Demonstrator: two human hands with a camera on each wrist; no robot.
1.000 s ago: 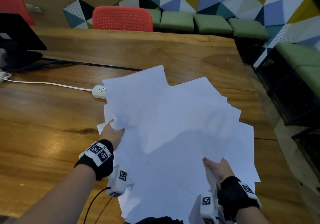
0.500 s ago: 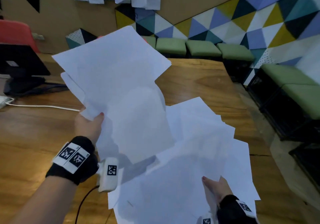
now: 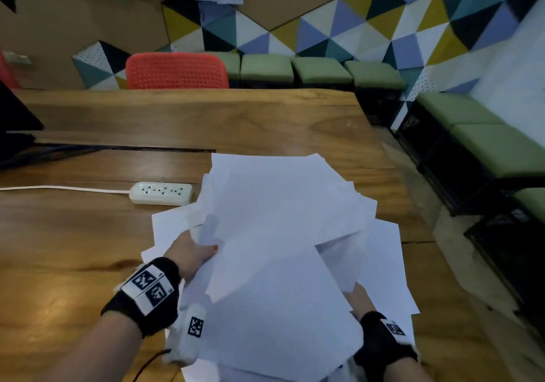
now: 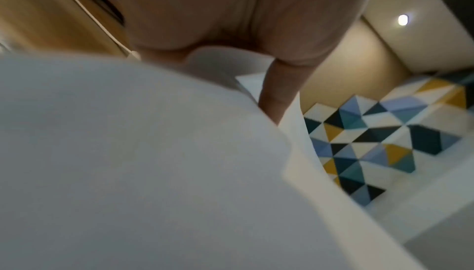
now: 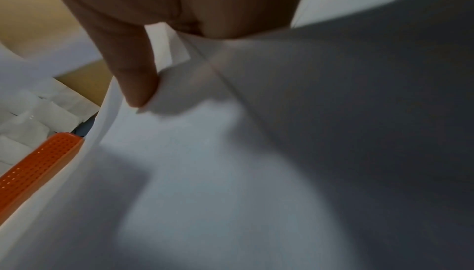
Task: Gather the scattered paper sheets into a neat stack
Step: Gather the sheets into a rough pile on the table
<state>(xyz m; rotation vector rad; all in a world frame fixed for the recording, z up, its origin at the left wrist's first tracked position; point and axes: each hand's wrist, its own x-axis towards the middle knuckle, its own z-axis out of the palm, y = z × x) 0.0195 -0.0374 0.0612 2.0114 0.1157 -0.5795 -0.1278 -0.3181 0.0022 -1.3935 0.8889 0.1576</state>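
Head view first: there's a big messy fan of white paper sheets point(image 3: 277, 234) sitting in the lower middle of the frame, on the wooden table point(image 3: 73, 234). The sheets aren't lined up at all, corners poke out every which way, but the pile as a whole runs long from the bottom edge of the frame up toward the centre, leaning a bit right. The left hand point(image 3: 191, 253) is at the pile's left edge, thumb on top of the paper and the rest tucked under, so it's pinching a bunch of sheets. The right hand point(image 3: 361, 296) sits at the lower right, mostly buried under overlapping sheets. Just left of the pile's top corner lies a white power strip point(image 3: 161, 193) with its cord running off to the left edge. A red chair point(image 3: 177, 70) stands behind the table, upper middle.

Left wrist view: pretty blurry, but one finger point(image 4: 277, 96) slides down between two sheets, with paper filling the lower left of the frame.

Right wrist view: a finger point(image 5: 133, 71) presses against a curled sheet edge in the upper left, and paper is wedged up into the palm, so that hand looks clamped on the sheets too, though the blur makes it hard to be totally sure. The red chair shows at the lower left edge.
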